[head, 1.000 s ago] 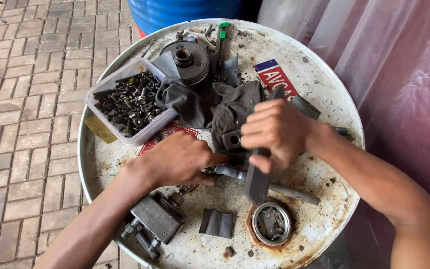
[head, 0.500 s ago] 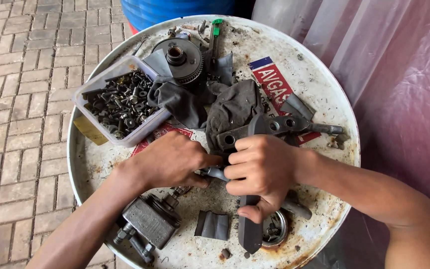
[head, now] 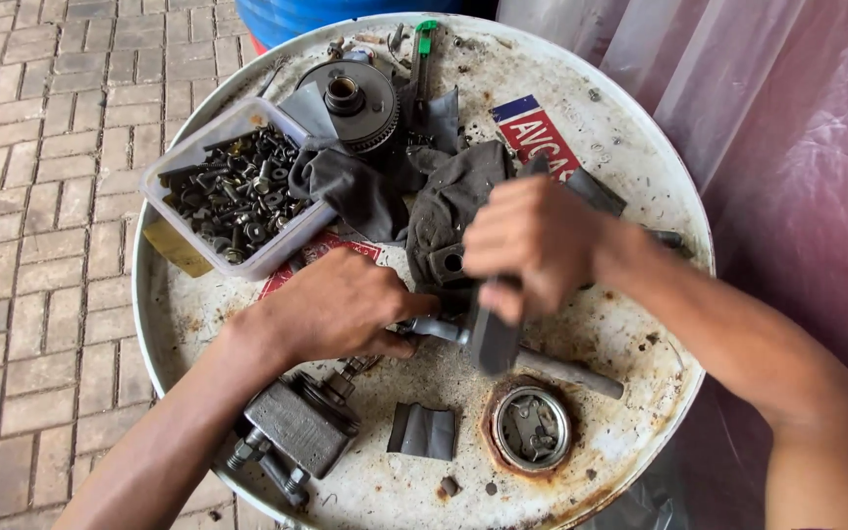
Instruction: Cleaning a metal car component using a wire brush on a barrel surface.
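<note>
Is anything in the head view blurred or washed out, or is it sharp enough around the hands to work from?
Head view: soft, even daylight, no harsh shadows or glare on the drum top. The right hand and the dark tool it grips are motion-blurred. The left hand and the box of bolts are sharp. Edges bend slightly from the wide lens.

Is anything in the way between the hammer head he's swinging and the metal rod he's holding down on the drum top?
Nothing visible. The right hand holds the hammer with its head right over the metal rod. The left hand pins the rod's near end just beside that spot, fingers close but not under the head.
</note>
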